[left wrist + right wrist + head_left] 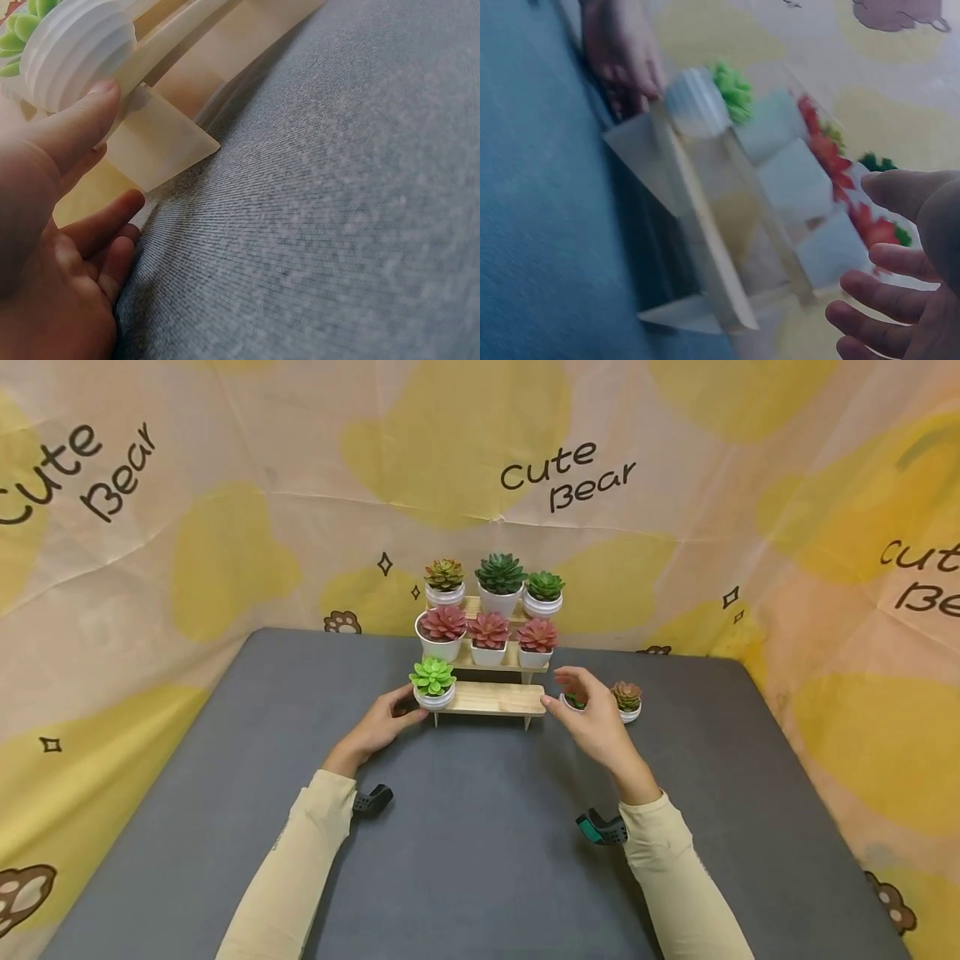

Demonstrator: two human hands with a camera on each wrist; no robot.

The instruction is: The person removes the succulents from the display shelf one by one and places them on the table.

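Observation:
A three-tier wooden plant stand (498,697) bears small potted artificial succulents. My left hand (386,722) grips the left end of its bottom step, the thumb on the front edge beside a white ribbed pot with a bright green succulent (433,681). In the left wrist view that thumb lies close against the pot (79,56); the lower fingers are loosely bent. Just off the step's right end, my right hand (592,718) hovers with fingers spread and nothing held. Behind it, a green succulent (573,701) in a white pot is mostly hidden.
A brownish succulent (627,697) in a white pot stands on the grey table (480,860) right of the stand. Three pink succulents (489,633) fill the middle tier. Green and yellowish ones (500,578) occupy the top. A printed cloth (315,460) hangs behind.

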